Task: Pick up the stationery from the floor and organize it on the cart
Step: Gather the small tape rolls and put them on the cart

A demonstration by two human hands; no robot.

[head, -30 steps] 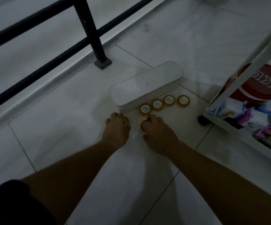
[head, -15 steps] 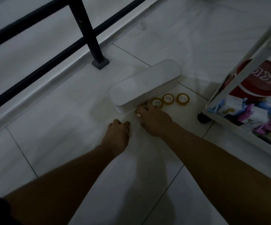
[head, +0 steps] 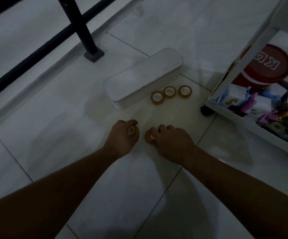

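Three amber tape rolls (head: 169, 92) lie in a row on the white floor tiles beside a long white lidded box (head: 143, 77). My left hand (head: 121, 138) grips one tape roll (head: 132, 130), its fingers curled round it, just above the floor. My right hand (head: 170, 140) holds amber tape (head: 149, 136) close beside it; how many rolls it holds is hidden by the fingers. The white cart (head: 243, 116) stands at the right, about a forearm's length from my right hand.
The cart's bottom shelf holds a red lidded tub (head: 267, 66) and several colourful small items (head: 267, 109). A black cart wheel (head: 207, 111) sits near the tapes. A black railing post (head: 86, 35) stands at the upper left, bolted to the floor.
My right hand reached to the row, took the nearest roll there and drew back toward me. The row on the floor went from four rolls to three. My left hand kept its roll.
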